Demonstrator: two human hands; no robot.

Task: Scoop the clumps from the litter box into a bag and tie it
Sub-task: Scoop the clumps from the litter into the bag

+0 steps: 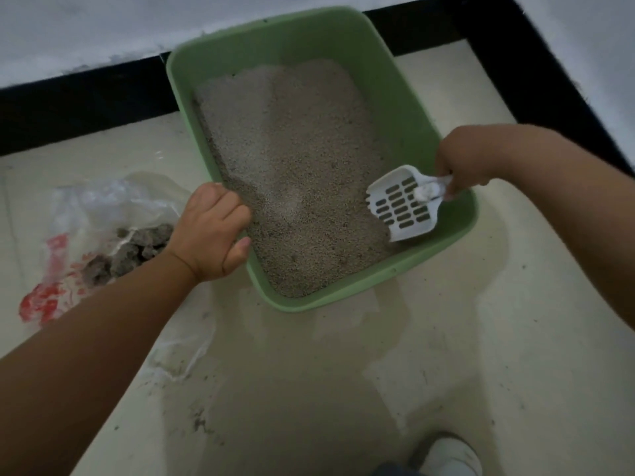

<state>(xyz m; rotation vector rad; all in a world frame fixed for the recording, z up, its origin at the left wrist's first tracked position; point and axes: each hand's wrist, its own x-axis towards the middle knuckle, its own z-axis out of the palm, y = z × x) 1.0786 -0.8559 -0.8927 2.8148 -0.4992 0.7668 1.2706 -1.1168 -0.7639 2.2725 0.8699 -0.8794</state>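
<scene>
A green litter box [388, 70] stands on the pale floor, filled with grey litter [295, 159] heaped toward its left side. My left hand [209, 231] grips the box's left rim. My right hand [462, 163] holds the handle of a white slotted scoop [402, 204], whose blade rests in the litter at the box's near right corner. To the left lies a clear plastic bag [103, 214] with red print, open, holding several dark grey clumps [134, 249].
A black skirting strip [79, 101] and white wall run behind the box and along the right. Scattered litter grains dot the floor [309, 389] in front. A white shoe [450, 455] shows at the bottom edge.
</scene>
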